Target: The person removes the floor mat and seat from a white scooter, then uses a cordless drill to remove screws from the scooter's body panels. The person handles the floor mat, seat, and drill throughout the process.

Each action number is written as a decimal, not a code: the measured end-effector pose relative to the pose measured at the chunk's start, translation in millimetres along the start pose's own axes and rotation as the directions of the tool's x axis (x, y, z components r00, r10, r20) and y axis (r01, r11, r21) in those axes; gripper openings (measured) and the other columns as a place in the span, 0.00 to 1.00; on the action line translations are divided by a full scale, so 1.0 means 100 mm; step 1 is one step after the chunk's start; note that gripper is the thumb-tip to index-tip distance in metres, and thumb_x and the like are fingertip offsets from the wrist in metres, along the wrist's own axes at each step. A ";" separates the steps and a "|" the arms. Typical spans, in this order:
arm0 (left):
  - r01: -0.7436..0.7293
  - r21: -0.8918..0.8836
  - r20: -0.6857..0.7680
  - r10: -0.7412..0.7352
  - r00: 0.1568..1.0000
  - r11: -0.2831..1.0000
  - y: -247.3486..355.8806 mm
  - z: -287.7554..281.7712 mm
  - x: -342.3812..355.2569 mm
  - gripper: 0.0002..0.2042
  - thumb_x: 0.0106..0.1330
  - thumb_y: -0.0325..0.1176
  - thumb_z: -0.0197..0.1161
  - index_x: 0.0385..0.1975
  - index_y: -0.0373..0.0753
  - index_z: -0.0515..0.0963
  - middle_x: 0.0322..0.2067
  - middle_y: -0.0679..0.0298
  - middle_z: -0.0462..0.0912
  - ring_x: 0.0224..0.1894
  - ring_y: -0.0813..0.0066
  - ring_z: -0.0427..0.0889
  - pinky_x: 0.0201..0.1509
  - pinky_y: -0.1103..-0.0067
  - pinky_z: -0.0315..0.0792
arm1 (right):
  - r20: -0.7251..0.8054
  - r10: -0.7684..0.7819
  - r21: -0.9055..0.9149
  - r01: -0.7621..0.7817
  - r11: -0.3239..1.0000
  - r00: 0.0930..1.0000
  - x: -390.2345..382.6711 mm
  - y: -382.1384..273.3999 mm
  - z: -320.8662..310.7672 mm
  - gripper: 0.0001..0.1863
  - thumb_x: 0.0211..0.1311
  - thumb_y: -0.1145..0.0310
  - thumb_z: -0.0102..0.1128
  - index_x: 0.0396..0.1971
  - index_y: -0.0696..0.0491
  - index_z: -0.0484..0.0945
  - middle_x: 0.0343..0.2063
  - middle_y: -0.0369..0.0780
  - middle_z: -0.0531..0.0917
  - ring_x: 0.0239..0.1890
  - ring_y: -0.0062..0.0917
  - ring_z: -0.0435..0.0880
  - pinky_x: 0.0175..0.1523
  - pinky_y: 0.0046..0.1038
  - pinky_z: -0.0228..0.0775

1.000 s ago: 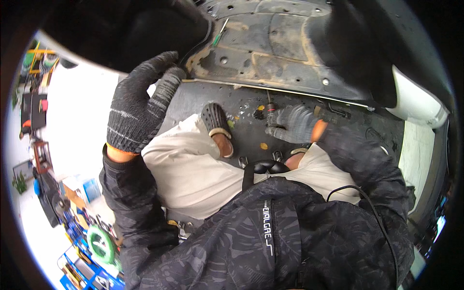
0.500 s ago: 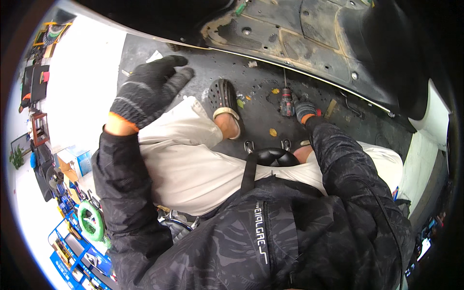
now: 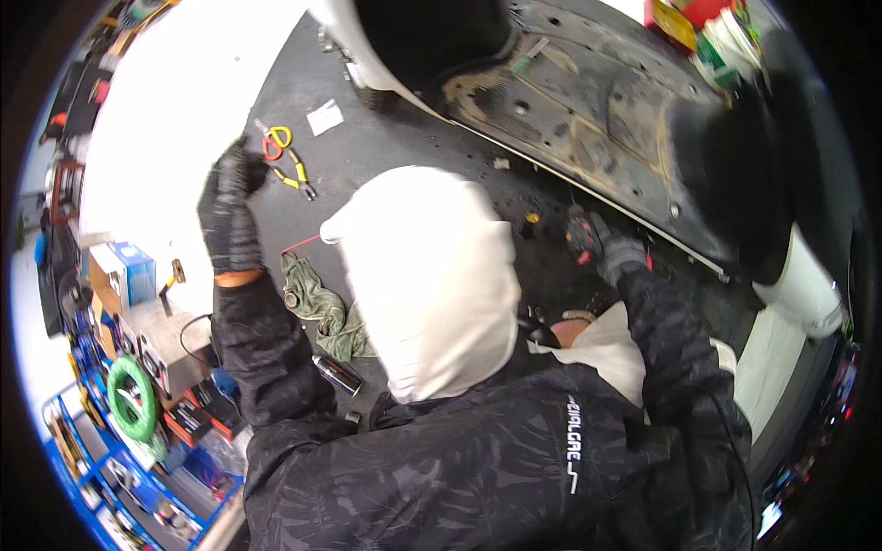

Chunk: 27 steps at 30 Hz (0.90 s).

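Note:
My right hand (image 3: 623,259), in a dark knitted glove, is closed around a red and black power drill (image 3: 582,235) low beside the scooter. The drill's bit end lies in shadow by the edge of the dirty scooter footboard (image 3: 588,110). My left hand (image 3: 231,207), gloved too, hovers at the left with its fingers stretched out and nothing visible in them. Closest to it on the dark floor are a scissors-like tool with one red and one yellow loop (image 3: 276,142) and a yellow-handled tool (image 3: 296,173).
A white paper (image 3: 324,118) lies past the tools. A green cloth (image 3: 317,298) and a black can (image 3: 337,375) lie left of my raised, white-trousered knee (image 3: 432,275). Boxes (image 3: 129,271), a green ring (image 3: 133,397) and blue racks fill the left. A white bucket (image 3: 726,50) stands beyond the scooter.
The view has shifted left, bringing the tools, cloth and can into sight. My left knee has risen. My left hand has turned fingers-up near the tools; my right hand keeps the drill.

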<state>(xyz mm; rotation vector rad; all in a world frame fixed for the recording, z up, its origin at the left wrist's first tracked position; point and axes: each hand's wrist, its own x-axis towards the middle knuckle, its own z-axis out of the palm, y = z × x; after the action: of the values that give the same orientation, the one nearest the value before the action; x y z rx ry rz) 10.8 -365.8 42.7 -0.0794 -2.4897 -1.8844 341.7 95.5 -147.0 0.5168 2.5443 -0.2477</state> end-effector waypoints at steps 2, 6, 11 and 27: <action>0.207 0.074 0.062 -0.212 0.975 0.976 -0.51 -0.17 -0.20 0.20 0.77 0.44 0.61 0.57 0.35 0.81 0.38 0.62 0.87 0.39 0.73 0.85 0.49 0.76 0.80 | 0.023 0.029 -0.005 -0.029 1.000 0.999 -0.06 0.09 0.16 0.43 0.59 0.62 0.62 0.76 0.39 0.58 0.58 0.53 0.80 0.58 0.51 0.80 0.62 0.47 0.72; -0.128 0.819 0.390 -0.378 0.840 0.559 -1.40 -0.34 -0.62 0.18 0.75 0.46 0.59 0.50 0.38 0.83 0.41 0.49 0.88 0.45 0.52 0.87 0.49 0.64 0.78 | 0.063 0.010 -0.106 -0.004 0.994 0.998 0.06 0.38 0.74 0.38 0.63 0.52 0.57 0.74 0.38 0.61 0.57 0.55 0.81 0.56 0.52 0.81 0.61 0.49 0.72; -0.226 0.788 0.602 -0.644 0.472 0.572 -2.40 -0.02 -0.92 0.23 0.65 0.49 0.62 0.48 0.37 0.85 0.45 0.47 0.87 0.52 0.46 0.84 0.58 0.60 0.75 | 0.231 0.054 -0.117 -0.027 0.993 0.971 0.15 0.66 1.35 0.34 0.65 0.49 0.54 0.71 0.42 0.66 0.57 0.55 0.81 0.57 0.52 0.81 0.62 0.50 0.72; 0.181 0.967 -0.099 -0.394 0.914 0.178 -4.02 1.62 0.30 0.12 0.69 0.37 0.60 0.44 0.39 0.85 0.45 0.49 0.88 0.50 0.50 0.87 0.49 0.63 0.80 | 0.310 0.240 -0.158 -0.199 0.967 0.920 0.20 0.45 1.15 0.36 0.70 0.40 0.44 0.67 0.49 0.73 0.62 0.54 0.78 0.64 0.52 0.76 0.66 0.50 0.69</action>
<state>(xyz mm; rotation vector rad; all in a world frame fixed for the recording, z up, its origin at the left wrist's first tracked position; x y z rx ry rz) -37.3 -317.8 -386.8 0.2951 -3.4502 0.1011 397.8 111.5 -258.0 0.6499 2.1417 -0.0829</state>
